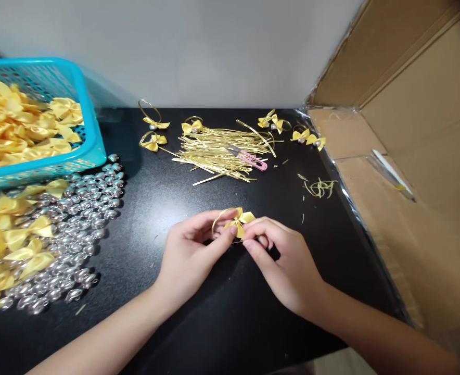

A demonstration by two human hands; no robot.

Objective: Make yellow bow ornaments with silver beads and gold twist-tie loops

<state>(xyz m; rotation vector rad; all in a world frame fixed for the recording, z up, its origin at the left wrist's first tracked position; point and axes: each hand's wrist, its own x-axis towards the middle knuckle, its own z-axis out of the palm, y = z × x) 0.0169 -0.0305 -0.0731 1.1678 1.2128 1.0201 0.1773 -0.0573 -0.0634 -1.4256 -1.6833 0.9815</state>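
Observation:
My left hand (193, 247) pinches a yellow satin bow (240, 221) between thumb and fingers, over the middle of the black table. A gold twist tie (217, 221) is bent into a loop at the bow's left side. At the bow's right, my right hand (279, 255) is closed, thumb against forefinger, on a thin end of the gold tie below the bow. The right hand's other fingers are curled and partly hidden. Beyond the hands lies a pile of straight gold twist ties (218, 153), with pink thread snips (253, 160) on top.
A blue basket (91, 130) of yellow bows stands at the left. Silver bells or beads (77, 219) with loose bows spread before it. Finished-looking bows with loops (154, 141) lie at the back. Tie scraps (319, 188) and a utility knife (394, 174) on cardboard are right.

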